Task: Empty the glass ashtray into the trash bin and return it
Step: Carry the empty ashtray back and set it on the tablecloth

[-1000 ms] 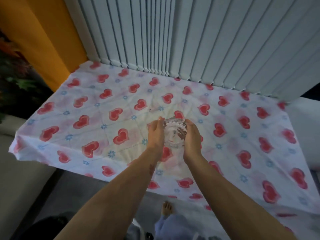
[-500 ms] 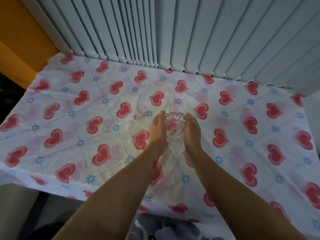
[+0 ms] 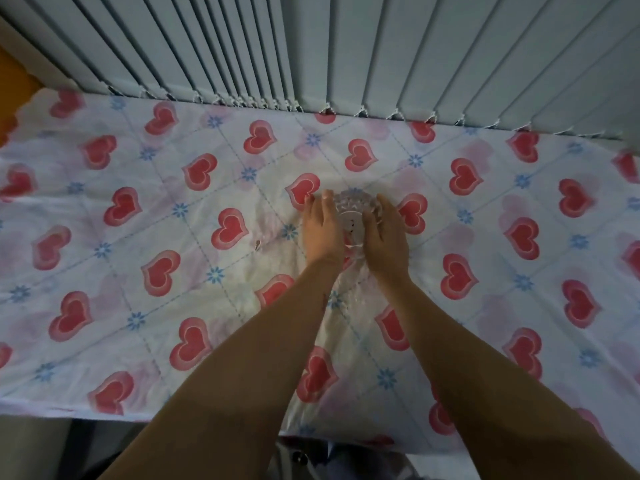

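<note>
A clear cut-glass ashtray sits near the middle of a table covered by a white cloth with red hearts. My left hand cups its left side and my right hand cups its right side, both with fingers wrapped on the glass. The ashtray looks to be at or just above the cloth; I cannot tell whether it touches. A few small dark specks show inside it. No trash bin is in view.
Grey vertical blinds hang along the table's far edge. An orange wall shows at the far left. A small dark speck lies on the cloth left of the ashtray. The table's near edge runs along the bottom.
Both hands have carried the ashtray farther in over the table, toward the blinds. The view has shifted forward and right, so less of the orange wall shows.
</note>
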Demonstrator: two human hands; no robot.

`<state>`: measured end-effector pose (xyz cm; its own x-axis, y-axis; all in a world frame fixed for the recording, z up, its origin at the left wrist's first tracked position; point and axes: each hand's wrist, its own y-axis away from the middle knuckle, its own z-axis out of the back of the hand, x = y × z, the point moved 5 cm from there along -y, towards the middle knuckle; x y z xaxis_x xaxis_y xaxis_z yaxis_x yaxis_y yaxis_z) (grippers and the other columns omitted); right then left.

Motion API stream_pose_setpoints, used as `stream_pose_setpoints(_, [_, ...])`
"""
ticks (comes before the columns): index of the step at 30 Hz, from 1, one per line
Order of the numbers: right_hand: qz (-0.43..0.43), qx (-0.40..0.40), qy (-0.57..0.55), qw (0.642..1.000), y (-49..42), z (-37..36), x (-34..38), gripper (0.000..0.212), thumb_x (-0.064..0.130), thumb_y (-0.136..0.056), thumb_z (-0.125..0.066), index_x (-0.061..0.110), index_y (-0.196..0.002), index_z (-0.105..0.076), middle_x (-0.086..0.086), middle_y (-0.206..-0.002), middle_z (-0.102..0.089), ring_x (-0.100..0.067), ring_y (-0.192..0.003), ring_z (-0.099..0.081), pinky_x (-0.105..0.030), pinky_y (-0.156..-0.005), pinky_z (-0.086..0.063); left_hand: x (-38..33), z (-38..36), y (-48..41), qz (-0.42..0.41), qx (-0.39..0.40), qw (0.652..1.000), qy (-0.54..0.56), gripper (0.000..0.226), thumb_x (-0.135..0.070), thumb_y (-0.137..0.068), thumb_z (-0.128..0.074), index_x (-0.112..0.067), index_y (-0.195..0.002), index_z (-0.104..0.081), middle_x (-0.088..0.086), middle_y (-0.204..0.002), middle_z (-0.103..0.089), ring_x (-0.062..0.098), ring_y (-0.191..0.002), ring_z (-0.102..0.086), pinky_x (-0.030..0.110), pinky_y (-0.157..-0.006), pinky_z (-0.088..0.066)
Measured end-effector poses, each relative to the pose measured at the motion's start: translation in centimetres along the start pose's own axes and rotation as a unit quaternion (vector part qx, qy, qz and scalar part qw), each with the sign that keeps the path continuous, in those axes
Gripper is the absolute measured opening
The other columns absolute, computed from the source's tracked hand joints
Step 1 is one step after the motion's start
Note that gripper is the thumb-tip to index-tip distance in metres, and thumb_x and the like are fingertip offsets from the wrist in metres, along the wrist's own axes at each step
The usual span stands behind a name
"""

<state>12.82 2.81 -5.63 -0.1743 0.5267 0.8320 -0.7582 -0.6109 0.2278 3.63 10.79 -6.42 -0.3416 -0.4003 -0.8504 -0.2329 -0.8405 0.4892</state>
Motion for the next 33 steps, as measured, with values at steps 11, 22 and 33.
stream_pose_setpoints(11, [0.061,-0.003,0.184,0.981,0.6,0.8,-1.3,0.065,0.047,-0.099,-0.033,0.011,-0.153,-0.029,-0.012,-0.161,-0.030,-0.029,-0.151,-0.022,-0.046,-0.123,-0.017,-1.2,1.0,0.5,-0.124,0.060,0.980,-0.141,0.049,-0.039,-0.104,-0.032,-0.024,-0.151,-0.036,0.002,-0.165,-0.021,0.019,-0.153,-0.012,0.045,-0.125,-0.011])
stream_pose_setpoints(22, [0.133,0.010,0.222,0.966,4.7,2.2,-3.1,0.076,0.058,-0.093,-0.039,0.015,-0.154,-0.026,-0.009,-0.159,-0.035,-0.028,-0.148,-0.031,-0.052,-0.118,-0.030,2.7,4.0,2.7,-0.284,0.086,0.794,-0.530,0.083,-0.069,-0.095,-0.021,-0.021,-0.158,0.004,-0.004,-0.167,0.003,0.017,-0.153,0.010,0.044,-0.124,0.008])
stream_pose_setpoints(33, [0.116,0.006,0.272,0.955,0.8,2.4,-1.9,0.068,0.050,-0.098,-0.045,0.016,-0.154,-0.027,-0.006,-0.159,-0.035,-0.029,-0.150,-0.027,-0.046,-0.122,-0.017,-0.2,2.7,-0.4,-0.291,0.097,0.724,-0.618,0.076,-0.061,-0.098,-0.016,-0.019,-0.157,0.008,0.000,-0.167,0.010,0.021,-0.152,0.015,0.049,-0.124,0.006])
